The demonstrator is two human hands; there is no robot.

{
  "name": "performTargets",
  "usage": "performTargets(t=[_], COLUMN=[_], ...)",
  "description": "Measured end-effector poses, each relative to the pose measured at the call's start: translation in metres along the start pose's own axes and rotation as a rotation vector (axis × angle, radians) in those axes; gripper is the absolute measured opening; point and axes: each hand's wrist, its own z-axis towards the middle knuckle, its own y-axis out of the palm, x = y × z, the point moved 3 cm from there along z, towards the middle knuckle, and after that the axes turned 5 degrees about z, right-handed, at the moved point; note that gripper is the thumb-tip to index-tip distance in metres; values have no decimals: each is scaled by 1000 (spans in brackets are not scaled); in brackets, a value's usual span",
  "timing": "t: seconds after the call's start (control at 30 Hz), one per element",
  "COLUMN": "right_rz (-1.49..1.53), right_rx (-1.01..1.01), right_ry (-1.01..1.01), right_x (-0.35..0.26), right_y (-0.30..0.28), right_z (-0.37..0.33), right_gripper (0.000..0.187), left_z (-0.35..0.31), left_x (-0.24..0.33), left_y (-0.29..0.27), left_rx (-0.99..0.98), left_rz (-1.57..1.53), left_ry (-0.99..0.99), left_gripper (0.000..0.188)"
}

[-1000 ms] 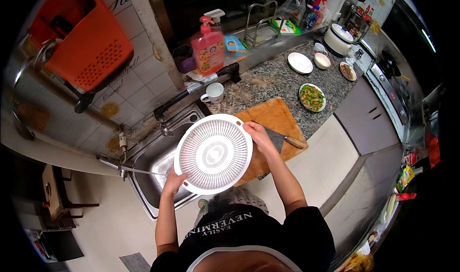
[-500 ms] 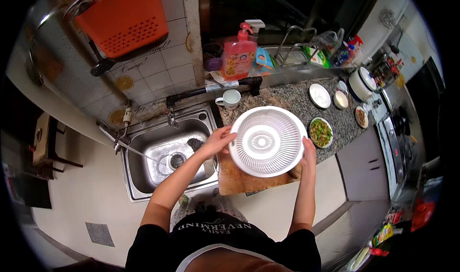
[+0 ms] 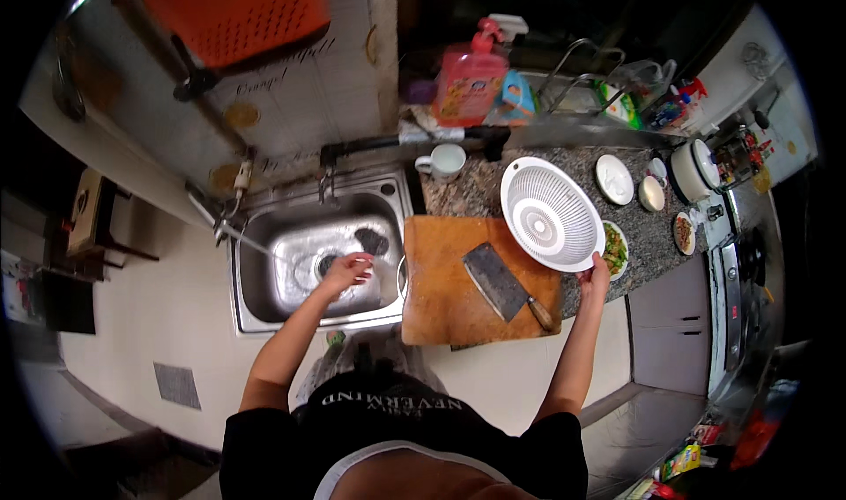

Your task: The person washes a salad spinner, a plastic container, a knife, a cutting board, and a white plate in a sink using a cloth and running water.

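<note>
My right hand (image 3: pixel 596 276) grips the near right rim of a white plastic colander (image 3: pixel 564 202). The colander is tilted above the counter, beside the board's far right corner, and partly covers a plate of chopped green food (image 3: pixel 617 251). My left hand (image 3: pixel 351 271) is over the steel sink (image 3: pixel 264 302), fingers loosely bent and apart, with nothing seen in it. Below the colander, a cleaver (image 3: pixel 495 281) with a wooden handle lies flat on the wooden cutting board (image 3: pixel 432 311).
Water runs from the tap (image 3: pixel 231 227) into the sink, where a dark scouring pad (image 3: pixel 370 241) lies. A white mug (image 3: pixel 447 161) stands behind the board. Farther right are a white plate (image 3: pixel 614 179), a small bowl (image 3: pixel 651 193) and a white pot (image 3: pixel 695 167). A pink pump bottle (image 3: pixel 470 81) stands on the sill.
My left hand has let go of the colander and moved left over the sink. My right hand has carried the colander rightward and tilted it, uncovering the cleaver and the board.
</note>
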Motion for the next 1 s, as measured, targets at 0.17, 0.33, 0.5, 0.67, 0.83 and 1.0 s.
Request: performTargets(t=[0.17,0.33,0.5,0.67,0.83,1.0], right_rz=[3,-63,-572,-404,-365,-335], right_rx=[31,50,-213,-106,-92,-28], right_ry=[-8,-26,-231,-78,-19,24], right_x=[13,16,44,45,36,47], right_y=[-22,-7,-55,-25,2,7], right_z=[12,-22,-39,-78,-83,-83], right_gripper=[18,21,17,41,51,50], left_z=[-31,-50,-43,-35,-25,-27], left_x=[-51,-78,-101,-119,-118,-131], left_y=[-58,-116,-153,-147,-149,-181], left_rx=[239,482,654,604,633,712], left_rz=[-195,-608,-861,-891,-883,-992], left_ry=[-124,-110,-59,-89,-99,-63], left_gripper=[20,24,26,25,25,23])
